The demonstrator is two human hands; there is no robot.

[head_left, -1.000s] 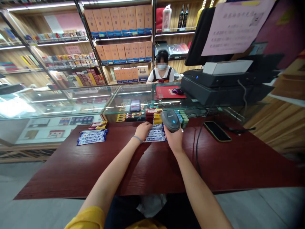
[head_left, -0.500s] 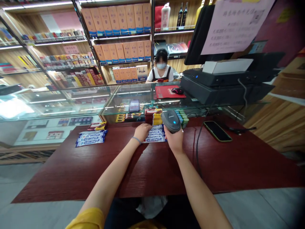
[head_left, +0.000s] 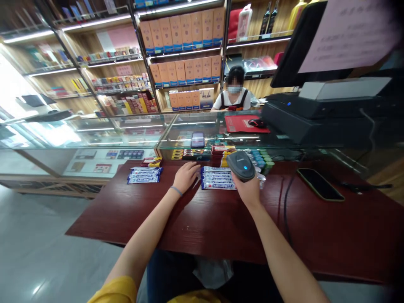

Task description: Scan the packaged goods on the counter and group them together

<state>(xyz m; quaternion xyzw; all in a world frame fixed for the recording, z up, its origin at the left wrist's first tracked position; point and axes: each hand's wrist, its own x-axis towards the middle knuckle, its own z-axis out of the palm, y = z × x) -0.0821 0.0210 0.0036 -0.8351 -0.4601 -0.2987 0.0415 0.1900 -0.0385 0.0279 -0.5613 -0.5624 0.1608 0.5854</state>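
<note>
My right hand (head_left: 248, 191) grips a dark grey barcode scanner (head_left: 240, 165) with a lit blue dot on top, held above the right end of a row of blue-and-white packets (head_left: 217, 177). Just left of that row, my left hand (head_left: 185, 177) is low over the dark red table, fingers stretched out and nothing in them. Behind the packets stands a stack of red and yellow packs (head_left: 220, 155). Green and blue small cylindrical packs (head_left: 264, 158) are partly hidden by the scanner. Farther left lies a second group of blue-and-white packets (head_left: 144, 175), with red and yellow packs (head_left: 152, 161) behind it.
A phone (head_left: 320, 184) lies on the table's right side, near a black cable (head_left: 286, 206). Across the glass counter (head_left: 186, 122) sits a masked person (head_left: 232, 94). A red mat (head_left: 241, 124) bears a mouse (head_left: 256, 123). A monitor (head_left: 298, 46) stands at right.
The view has turned left, so the scene sits farther right. My left hand has come off the near packet row and moved left of it. My right hand still holds the scanner.
</note>
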